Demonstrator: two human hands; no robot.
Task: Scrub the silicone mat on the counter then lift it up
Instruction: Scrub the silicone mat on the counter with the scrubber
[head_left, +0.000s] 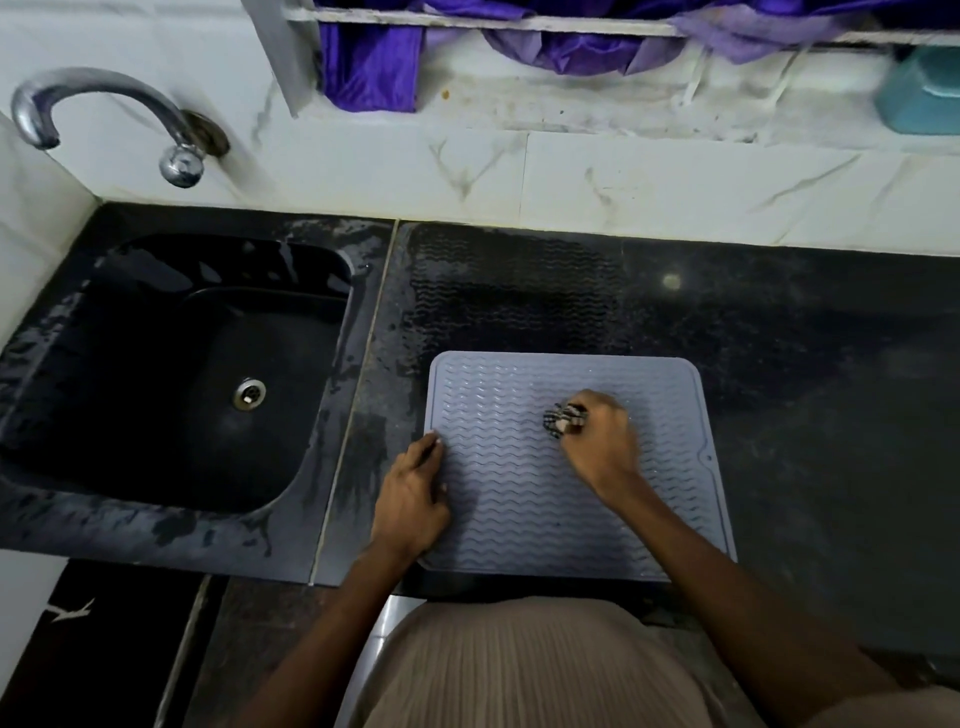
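Note:
A grey silicone mat (524, 488) with a wavy ribbed surface lies flat on the black counter (805, 395), near its front edge. My right hand (602, 441) is closed around a small steel scrubber (563, 418) and presses it on the mat's upper middle. My left hand (413, 493) rests flat along the mat's left edge, fingers pointing away from me, holding nothing.
A black sink (171, 374) with a metal drain lies left of the mat, under a chrome tap (104, 114). A wet wavy imprint (514, 296) marks the counter behind the mat. Purple cloth (374, 62) and a teal container (919, 93) sit on the wall ledge.

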